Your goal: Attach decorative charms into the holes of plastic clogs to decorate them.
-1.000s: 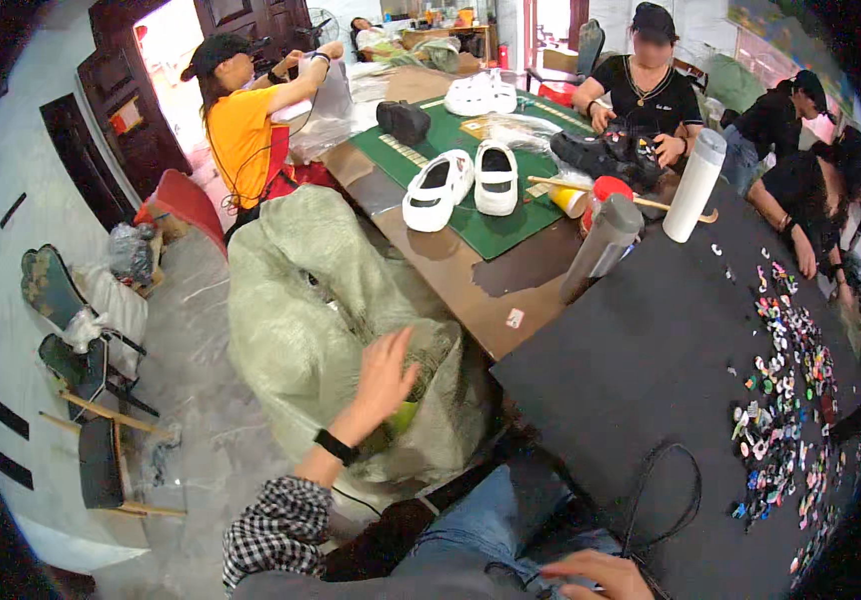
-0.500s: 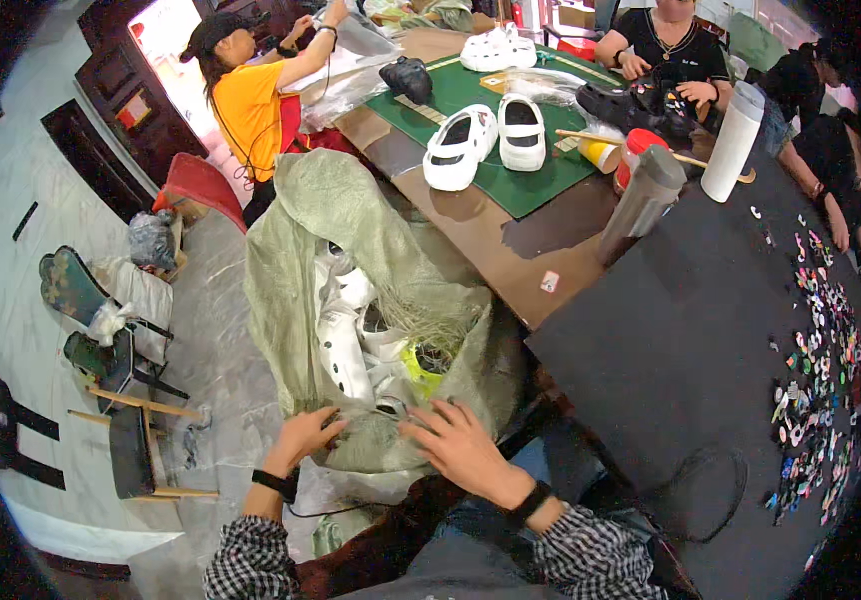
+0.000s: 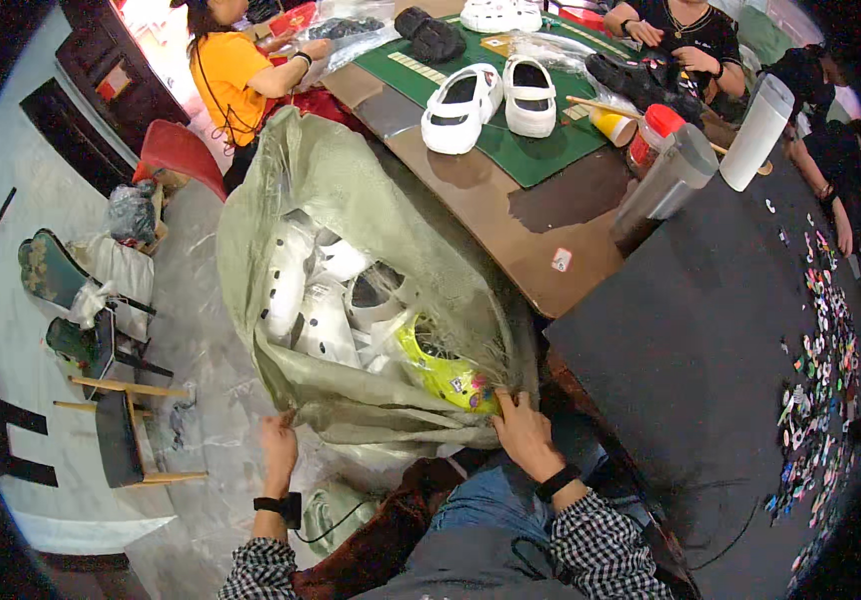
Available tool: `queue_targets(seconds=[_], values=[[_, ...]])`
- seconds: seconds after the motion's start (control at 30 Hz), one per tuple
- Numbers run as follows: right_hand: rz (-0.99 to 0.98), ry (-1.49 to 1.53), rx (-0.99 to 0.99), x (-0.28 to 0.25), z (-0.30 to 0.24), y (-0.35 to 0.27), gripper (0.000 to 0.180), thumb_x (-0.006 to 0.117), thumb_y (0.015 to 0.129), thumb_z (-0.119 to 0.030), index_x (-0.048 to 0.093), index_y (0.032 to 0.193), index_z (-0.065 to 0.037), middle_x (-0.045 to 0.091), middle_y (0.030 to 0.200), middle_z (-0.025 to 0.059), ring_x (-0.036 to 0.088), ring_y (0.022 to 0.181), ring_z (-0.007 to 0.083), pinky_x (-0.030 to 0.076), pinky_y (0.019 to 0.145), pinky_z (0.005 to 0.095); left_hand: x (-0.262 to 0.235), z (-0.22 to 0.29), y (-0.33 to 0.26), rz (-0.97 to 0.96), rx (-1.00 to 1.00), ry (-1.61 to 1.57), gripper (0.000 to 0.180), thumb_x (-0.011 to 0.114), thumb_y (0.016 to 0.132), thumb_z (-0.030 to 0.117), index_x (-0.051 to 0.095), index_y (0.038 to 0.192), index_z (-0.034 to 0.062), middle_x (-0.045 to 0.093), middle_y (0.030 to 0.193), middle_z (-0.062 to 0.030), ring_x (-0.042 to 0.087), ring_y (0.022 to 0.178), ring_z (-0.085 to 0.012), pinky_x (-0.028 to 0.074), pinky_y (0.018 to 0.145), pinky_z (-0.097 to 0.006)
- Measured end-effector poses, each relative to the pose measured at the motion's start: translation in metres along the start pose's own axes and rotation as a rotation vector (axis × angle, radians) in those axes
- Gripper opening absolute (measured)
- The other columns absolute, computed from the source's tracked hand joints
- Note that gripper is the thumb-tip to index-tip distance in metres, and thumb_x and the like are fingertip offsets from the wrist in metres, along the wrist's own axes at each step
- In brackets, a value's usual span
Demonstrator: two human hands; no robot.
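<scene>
A large pale green woven sack gapes in front of me, its near rim pulled wide. My left hand is closed on the rim at the near left corner. At the near right, my right hand pinches the same rim, close beside a yellow-green clog with small colourful charms. Several white clogs lie jumbled inside the sack, some with dark round holes or dark insides. The sack's lower part and bottom contents are hidden.
White clogs stand on a green mat on the brown table. A grey bottle and white bottle stand beside it. Many small charms cover the black table's right side. Co-workers sit beyond; chairs stand left.
My hands have spread apart, pulling the sack's near rim wide and showing more of the clogs. The co-worker in orange has lowered their arms.
</scene>
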State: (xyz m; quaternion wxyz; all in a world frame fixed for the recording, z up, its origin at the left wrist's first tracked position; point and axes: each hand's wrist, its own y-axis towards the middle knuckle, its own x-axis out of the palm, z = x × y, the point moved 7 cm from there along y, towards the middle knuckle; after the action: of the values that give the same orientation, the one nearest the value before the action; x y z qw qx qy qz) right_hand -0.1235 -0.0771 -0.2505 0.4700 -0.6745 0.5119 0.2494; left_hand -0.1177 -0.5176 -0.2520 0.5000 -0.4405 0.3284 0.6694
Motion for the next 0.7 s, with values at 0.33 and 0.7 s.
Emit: queue_targets(seconds=[0.33,0.7], values=[[0.348,0.568,0.113,0.007,0.057,0.026,0.079,0.062,0.086,-0.017,0.013,0.144,0.003,0.061,0.108,0.0209,0.060,0.097,0.0363,0.047,0.083,0.0406,-0.025,0.229,0.067,-0.077,0.521,-0.521,0.029,0.052,0.081,0.002,0.058,0.109,-0.0003,0.057,0.111,-0.0177,0.053,0.107,-0.0344,0.040,0.096,-0.037],[0.335,0.861,0.032,0.030,0.081,0.010,0.059,0.056,0.089,-0.013,0.029,0.140,0.001,0.050,0.124,0.0192,0.061,0.094,0.0295,0.048,0.080,0.0377,0.092,0.254,0.066,-0.394,0.570,-0.355,0.043,0.059,0.088,0.015,0.048,0.126,-0.0013,0.060,0.079,-0.0195,0.057,0.068,-0.0346,0.045,0.062,-0.042]])
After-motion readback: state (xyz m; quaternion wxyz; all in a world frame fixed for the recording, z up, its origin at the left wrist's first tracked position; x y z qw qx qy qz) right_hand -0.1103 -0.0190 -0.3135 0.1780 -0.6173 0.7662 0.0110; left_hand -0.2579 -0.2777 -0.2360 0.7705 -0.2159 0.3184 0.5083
